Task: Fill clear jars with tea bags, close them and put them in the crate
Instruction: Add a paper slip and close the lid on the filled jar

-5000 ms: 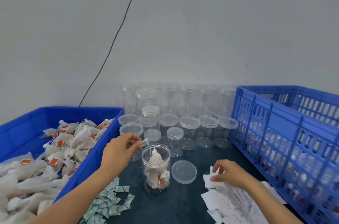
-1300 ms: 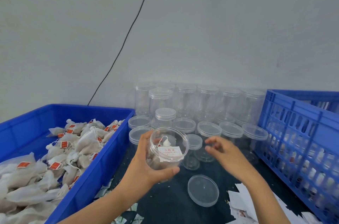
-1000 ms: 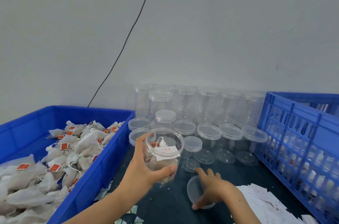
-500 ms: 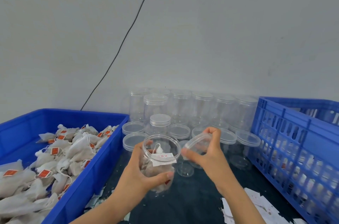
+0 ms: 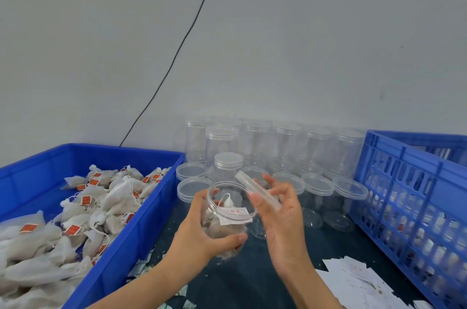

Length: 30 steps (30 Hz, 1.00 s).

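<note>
Head view, jar [image 5: 225,222]: filled, left hand [image 5: 202,235] gripping it
lid [image 5: 257,191]: right hand [image 5: 280,212] pinching it beside the mouth
left: capping, crate [image 5: 404,182]

Black cable [image 5: 177,54] slants down grey wall [image 5: 303,43]; white paper slips [image 5: 358,281] on dark tabletop [image 5: 252,281].

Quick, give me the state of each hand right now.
Left hand: holding the open clear jar of tea bags, fingers curled round its body.
Right hand: holding the clear lid, pinched on edge beside the jar's mouth.
</note>
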{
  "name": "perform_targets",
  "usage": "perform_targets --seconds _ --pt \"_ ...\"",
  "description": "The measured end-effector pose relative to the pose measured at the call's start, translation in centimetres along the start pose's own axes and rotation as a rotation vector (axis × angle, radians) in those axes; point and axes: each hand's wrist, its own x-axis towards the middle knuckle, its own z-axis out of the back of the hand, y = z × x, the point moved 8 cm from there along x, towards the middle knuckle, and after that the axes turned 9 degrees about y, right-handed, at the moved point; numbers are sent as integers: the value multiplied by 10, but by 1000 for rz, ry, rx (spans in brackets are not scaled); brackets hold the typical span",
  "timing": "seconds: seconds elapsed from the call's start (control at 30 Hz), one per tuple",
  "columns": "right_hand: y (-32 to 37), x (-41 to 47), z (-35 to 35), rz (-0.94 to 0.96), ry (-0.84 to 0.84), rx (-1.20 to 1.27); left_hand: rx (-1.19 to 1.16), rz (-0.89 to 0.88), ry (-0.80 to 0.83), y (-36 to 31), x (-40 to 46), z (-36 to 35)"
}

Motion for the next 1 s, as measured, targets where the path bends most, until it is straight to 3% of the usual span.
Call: perform_targets --seconds 0.23,0.33,0.5,0.6,0.7,0.83,1.0 --pt "-4 -8 -27 -39 331 -395 145 -9 -24 -2 -1 7" --pt "-4 -9 -31 -22 371 -640 270 -14 -4 -4 -1 9" --pt "-5 -12 -36 -18 406 -829 443 -76 11 -10 -1 10" --pt "12 -10 -34 86 334 -836 126 -70 37 -8 3 17" --pt "25 -5 -24 137 216 -698 -171 107 -28 6 6 29" --pt "27 -3 -25 134 196 -655 -680 345 250 19 0 -7" --pt "14 -3 -29 -4 291 -669 -724 381 236 24 1 -9"
